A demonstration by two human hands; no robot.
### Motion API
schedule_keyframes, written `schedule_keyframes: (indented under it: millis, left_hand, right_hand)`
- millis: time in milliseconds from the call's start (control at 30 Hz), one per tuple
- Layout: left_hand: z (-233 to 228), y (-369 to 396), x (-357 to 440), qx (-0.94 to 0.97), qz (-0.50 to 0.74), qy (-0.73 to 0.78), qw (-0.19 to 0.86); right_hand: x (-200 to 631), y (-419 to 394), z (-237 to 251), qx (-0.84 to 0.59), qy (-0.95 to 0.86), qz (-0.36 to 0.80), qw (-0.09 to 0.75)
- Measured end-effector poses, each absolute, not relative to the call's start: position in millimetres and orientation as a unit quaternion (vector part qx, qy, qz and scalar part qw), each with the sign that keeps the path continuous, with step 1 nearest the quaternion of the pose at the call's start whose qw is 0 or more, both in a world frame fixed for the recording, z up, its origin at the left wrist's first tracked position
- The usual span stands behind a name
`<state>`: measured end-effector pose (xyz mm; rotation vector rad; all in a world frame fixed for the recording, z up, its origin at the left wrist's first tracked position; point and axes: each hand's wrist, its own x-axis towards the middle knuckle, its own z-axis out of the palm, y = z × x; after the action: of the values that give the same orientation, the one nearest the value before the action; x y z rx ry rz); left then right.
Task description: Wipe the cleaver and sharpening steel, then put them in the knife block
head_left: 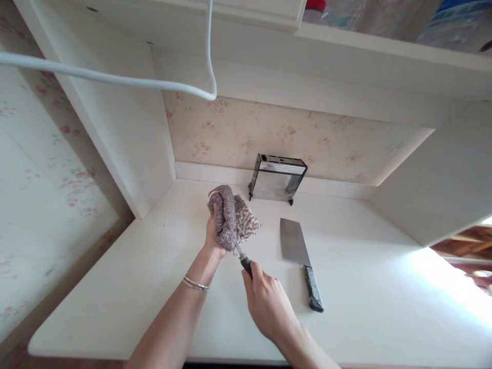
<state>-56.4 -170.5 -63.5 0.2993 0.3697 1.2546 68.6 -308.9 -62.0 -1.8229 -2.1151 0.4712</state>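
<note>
Mid-frame, your left hand clamps the grey cloth around the knife blade; your right hand grips its handle. Keep the edge turned away and wipe slowly. The cleaver lies just right.

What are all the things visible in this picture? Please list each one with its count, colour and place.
cloth: one, grey-brown, wrapped around the front part of a utensil, above the countertop
utensil handle: one, black with a metal neck, coming out under the cloth
cleaver: one, steel blade and black handle, flat on the countertop, right of the hands
metal holder: one, shiny silver with black trim, against the back wall
countertop: one, white
cable: one, white, hanging across the top left
shelf: one, white, overhead, with items only partly in view
bracelet: one, silver, on the left wrist
left hand: holds the cloth
right hand: grips the utensil handle
</note>
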Motion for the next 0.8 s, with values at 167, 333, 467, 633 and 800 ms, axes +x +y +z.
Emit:
schedule_keyframes:
  millis: [167, 333, 467, 633, 800]
  left_hand:
    - [-59.3, -157.8, -76.1, 0.160, 0.622, 0.184, 0.744]
    - [-51.4, -144.8, -108.5, 0.165, 0.686, 0.162, 0.689]
    - [-36.6, -151.1, -114.7, 0.199, 0.710, 0.145, 0.660]
    - [-18.7, -165.8, -101.5, 0.202, 0.677, 0.174, 0.686]
    - [-35.7, -174.0, -95.8, 0.209, 0.670, 0.154, 0.695]
  right_hand:
    - [99.8, -346.8, -67.7, -0.633, -0.712, 0.234, 0.191]
    - [130.1, -377.4, -74.3, -0.668, -0.631, 0.254, 0.302]
    - [141.5, -363.3, -64.6, -0.652, -0.662, 0.247, 0.276]
    - [141.8, -324.2, -61.0, -0.689, -0.652, 0.238, 0.205]
    - [133.4, -303.9, -70.2, -0.676, -0.700, 0.201, 0.108]
